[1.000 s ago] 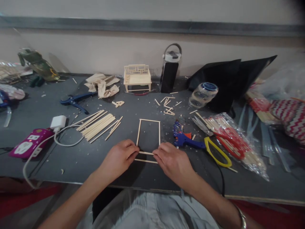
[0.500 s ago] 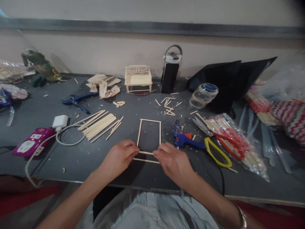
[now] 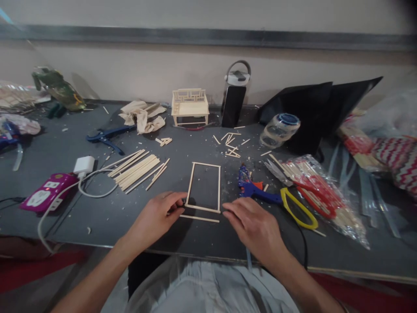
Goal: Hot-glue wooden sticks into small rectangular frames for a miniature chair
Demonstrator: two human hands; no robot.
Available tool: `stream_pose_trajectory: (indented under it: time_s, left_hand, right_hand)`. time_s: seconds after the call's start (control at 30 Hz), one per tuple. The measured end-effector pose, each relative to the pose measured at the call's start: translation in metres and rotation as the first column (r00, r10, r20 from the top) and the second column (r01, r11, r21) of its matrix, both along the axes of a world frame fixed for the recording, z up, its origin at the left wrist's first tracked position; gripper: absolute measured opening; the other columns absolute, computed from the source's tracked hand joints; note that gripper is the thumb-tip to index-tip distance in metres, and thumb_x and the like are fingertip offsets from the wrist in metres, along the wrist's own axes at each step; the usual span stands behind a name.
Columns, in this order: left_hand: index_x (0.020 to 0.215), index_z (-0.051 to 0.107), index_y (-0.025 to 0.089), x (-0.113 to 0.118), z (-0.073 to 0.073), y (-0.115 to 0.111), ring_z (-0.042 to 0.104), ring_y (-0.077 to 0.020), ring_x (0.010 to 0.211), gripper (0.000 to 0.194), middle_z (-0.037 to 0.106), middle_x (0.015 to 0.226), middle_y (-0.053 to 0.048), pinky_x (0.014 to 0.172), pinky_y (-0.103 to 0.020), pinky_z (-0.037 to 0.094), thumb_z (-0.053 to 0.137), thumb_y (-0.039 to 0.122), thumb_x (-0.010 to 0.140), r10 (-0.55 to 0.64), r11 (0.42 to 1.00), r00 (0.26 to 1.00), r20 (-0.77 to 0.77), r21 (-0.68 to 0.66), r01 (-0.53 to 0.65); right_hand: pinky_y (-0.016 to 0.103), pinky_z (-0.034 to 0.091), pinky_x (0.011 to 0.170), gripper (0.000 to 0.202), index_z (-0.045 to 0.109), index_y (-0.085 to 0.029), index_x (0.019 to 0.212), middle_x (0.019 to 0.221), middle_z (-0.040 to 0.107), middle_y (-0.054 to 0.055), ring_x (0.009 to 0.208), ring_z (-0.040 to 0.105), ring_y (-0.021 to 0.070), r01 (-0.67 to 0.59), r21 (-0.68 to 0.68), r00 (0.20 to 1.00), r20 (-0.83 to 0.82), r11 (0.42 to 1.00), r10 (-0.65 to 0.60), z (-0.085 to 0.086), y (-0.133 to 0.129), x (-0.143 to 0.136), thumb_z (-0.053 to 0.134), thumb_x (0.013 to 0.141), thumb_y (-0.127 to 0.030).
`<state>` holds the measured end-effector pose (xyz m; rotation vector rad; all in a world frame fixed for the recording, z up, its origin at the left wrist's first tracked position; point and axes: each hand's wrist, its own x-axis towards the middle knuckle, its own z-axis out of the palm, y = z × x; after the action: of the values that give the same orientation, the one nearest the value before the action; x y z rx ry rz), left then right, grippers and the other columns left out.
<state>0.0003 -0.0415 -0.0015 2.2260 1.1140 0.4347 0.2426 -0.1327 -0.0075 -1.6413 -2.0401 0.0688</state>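
Note:
A rectangle of thin wooden sticks (image 3: 219,188) lies flat on the table in front of me, closed on all its sides. Just below it, nearly parallel to its near side, is a loose stick (image 3: 202,219). My left hand (image 3: 161,214) is beside the near left corner, thumb and forefinger parted; whether a fingertip touches the wood I cannot tell. Past the near right corner hovers my right hand (image 3: 254,218), its fingers loosely bent and holding nothing. A blue glue gun (image 3: 257,191) rests to the right of the rectangle.
Bundled sticks (image 3: 138,171) lie left, near a purple power strip (image 3: 48,191) and blue cutter (image 3: 109,137). Behind stand a miniature wooden bench (image 3: 190,108), a phone (image 3: 233,106) and a bottle (image 3: 239,78). Rightward are a jar (image 3: 279,130), yellow-and-red-handled scissors (image 3: 298,208) and bagged sticks (image 3: 339,213).
Both hands have let go of the rectangle's near stick and drawn apart, the right one moving further right. The near stick now sits against the ends of the side sticks.

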Motion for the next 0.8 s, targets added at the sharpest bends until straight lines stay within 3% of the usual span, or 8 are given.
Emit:
stream_pose_trajectory:
  time_s: [0.23, 0.5, 0.8]
  left_hand:
    - [0.087, 0.067, 0.019, 0.010, 0.009, -0.001, 0.063, -0.0159, 0.074, 0.011, 0.066, 0.082, -0.002, 0.065, -0.025, 0.047, 0.058, 0.025, 0.085, 0.073, 0.997, 0.988, -0.133, 0.041, -0.068]
    - [0.082, 0.069, 0.020, 0.009, 0.006, 0.000, 0.064, -0.0161, 0.077, 0.013, 0.068, 0.082, -0.002, 0.066, -0.025, 0.046, 0.056, 0.019, 0.085, 0.038, 0.997, 0.990, -0.136, 0.070, -0.029]
    - [0.084, 0.070, 0.020, 0.012, 0.004, -0.007, 0.066, -0.0157, 0.071, 0.012, 0.071, 0.079, -0.001, 0.063, -0.025, 0.047, 0.058, 0.018, 0.082, 0.135, 0.990, 0.986, -0.094, 0.042, -0.131]
  right_hand:
    - [0.029, 0.040, 0.070, 0.014, 0.068, -0.019, 0.089, 0.079, 0.064, 0.002, 0.077, 0.056, 0.0172, 0.032, -0.082, 0.999, 0.028, 0.996, -0.030, -0.007, -0.003, -0.001, 0.054, 0.092, -0.022]
    - [0.027, 0.039, 0.070, 0.020, 0.067, -0.019, 0.081, 0.075, 0.062, 0.003, 0.075, 0.055, 0.0157, 0.019, -0.124, 1.000, 0.012, 0.992, -0.017, -0.004, 0.002, -0.009, 0.051, 0.093, -0.021]
    - [0.027, 0.039, 0.069, 0.017, 0.066, -0.018, 0.085, 0.075, 0.063, 0.002, 0.074, 0.056, 0.0169, 0.107, -0.112, 0.993, -0.029, 0.988, -0.111, -0.008, -0.005, -0.019, 0.050, 0.092, -0.017]
